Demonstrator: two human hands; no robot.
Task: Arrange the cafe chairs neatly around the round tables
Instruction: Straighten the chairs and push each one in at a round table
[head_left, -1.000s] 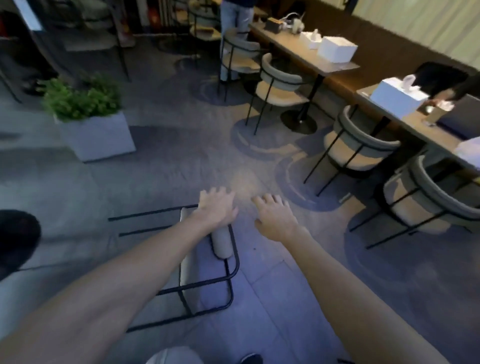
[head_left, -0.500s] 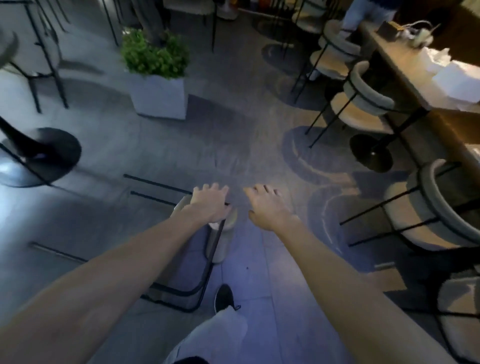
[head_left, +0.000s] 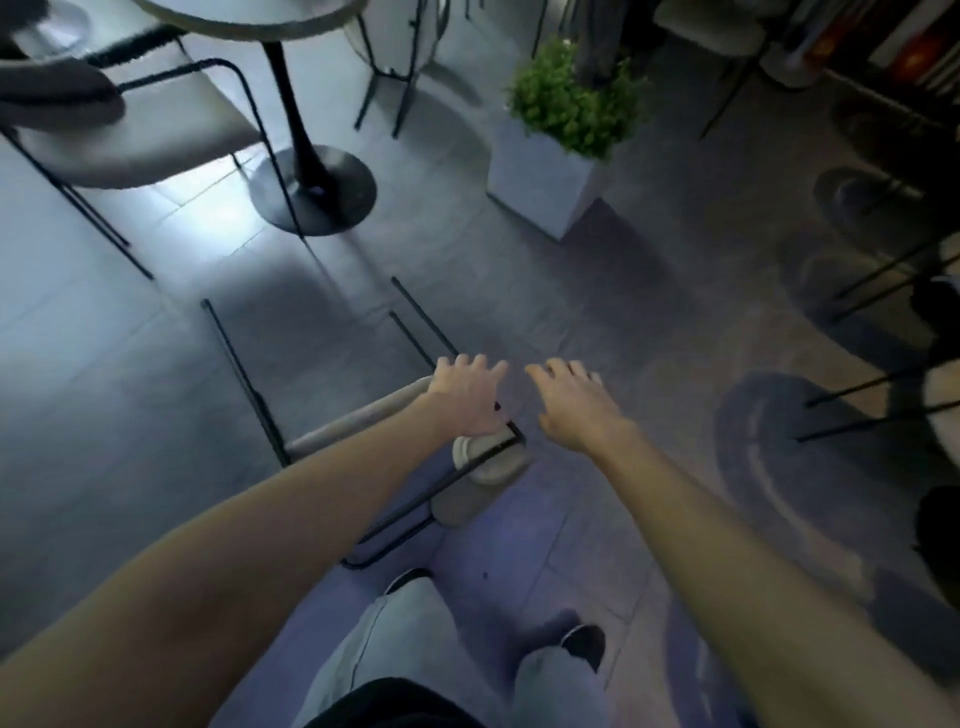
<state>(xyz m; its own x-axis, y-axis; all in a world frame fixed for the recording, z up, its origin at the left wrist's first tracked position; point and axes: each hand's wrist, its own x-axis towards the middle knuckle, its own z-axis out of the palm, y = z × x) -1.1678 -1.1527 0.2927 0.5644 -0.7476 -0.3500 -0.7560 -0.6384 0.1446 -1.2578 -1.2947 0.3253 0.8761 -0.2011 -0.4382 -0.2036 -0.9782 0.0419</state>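
Note:
A cafe chair (head_left: 358, 418) with a beige seat and thin black metal frame lies tipped over on the grey tiled floor, its legs pointing away toward the upper left. My left hand (head_left: 465, 395) lies on the upper edge of its seat, fingers curled over it. My right hand (head_left: 571, 402) hovers just right of the chair with fingers spread, touching nothing. A round table (head_left: 249, 15) on a black pedestal base (head_left: 311, 189) stands at the upper left, with an upright chair (head_left: 130, 130) beside it.
A white square planter (head_left: 545, 176) with a green plant (head_left: 571, 104) stands beyond the hands, to the right. More chair legs (head_left: 872, 410) reach in from the right edge. My legs and shoes (head_left: 584, 642) are below, right behind the tipped chair.
The view has swung left: the planter went from upper left to upper right and the round table came into sight. My left hand stayed on the tipped chair, my right stayed open beside it.

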